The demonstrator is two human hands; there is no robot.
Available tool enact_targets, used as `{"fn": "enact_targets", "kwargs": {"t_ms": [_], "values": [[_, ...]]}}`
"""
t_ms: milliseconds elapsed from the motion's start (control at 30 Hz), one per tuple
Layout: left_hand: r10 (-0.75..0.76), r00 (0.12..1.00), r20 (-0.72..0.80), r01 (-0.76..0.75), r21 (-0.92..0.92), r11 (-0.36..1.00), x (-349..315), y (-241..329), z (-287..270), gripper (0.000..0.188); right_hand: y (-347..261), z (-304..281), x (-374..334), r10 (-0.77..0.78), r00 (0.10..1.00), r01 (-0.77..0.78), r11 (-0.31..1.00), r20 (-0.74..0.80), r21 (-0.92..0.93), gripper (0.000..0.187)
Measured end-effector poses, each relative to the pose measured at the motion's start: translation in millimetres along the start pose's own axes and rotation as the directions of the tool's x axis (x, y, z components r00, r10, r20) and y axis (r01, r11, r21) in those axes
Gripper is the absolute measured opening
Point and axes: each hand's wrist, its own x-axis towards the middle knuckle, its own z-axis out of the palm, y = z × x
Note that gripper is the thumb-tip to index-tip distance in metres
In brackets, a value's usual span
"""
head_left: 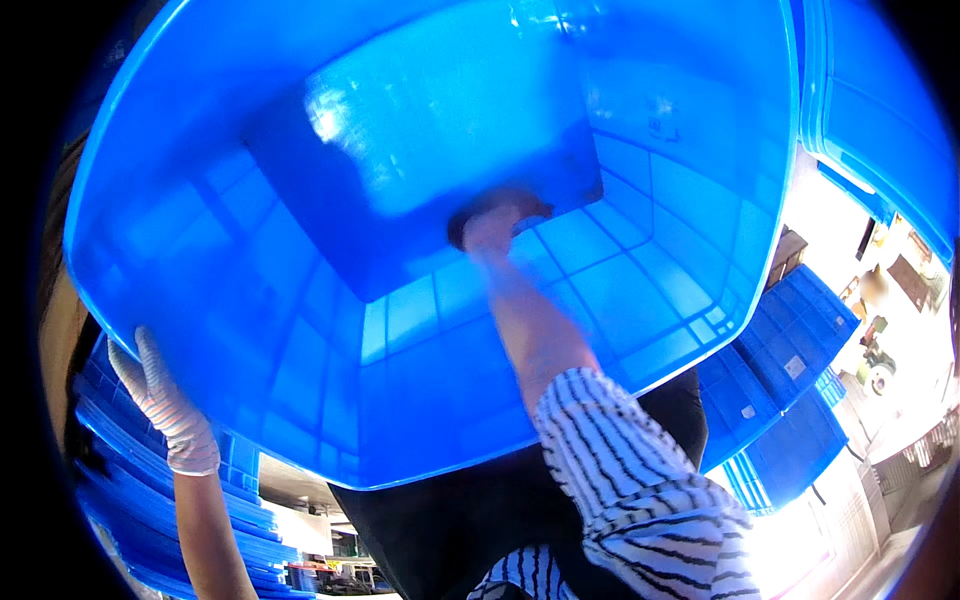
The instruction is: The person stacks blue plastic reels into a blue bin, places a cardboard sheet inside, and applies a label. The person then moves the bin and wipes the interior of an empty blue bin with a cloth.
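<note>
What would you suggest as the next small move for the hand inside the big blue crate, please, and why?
Probably draw the dark cloth under the right hand sideways along the bottom of the blue crate. The hand presses there near one edge of the bottom panel, most of which lies to its left, while the gloved left hand steadies the crate's outer rim.

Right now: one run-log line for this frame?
left hand: gloved, gripping blue crate rim | right hand: inside crate, pressing dark cloth on bottom | stacked crates nearby
</note>
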Motion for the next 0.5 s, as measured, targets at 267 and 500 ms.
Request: {"fn": "enact_targets", "kwargs": {"t_ms": [267, 500], "values": [[-0.001, 0.999, -0.045, 0.004, 0.075, 0.997, 6, -9, -11, 0.071, 64, -77, 99, -0.002, 1.000, -0.004, 0.956, -0.018, -0.294, 0.070], [-0.012, 0.997, -0.077, 0.017, 0.068, 0.998, 6, -14, -18, 0.074, 55, -92, 101, 0.273, 0.942, -0.314, 0.923, 0.195, 0.222, 0.054]]}}
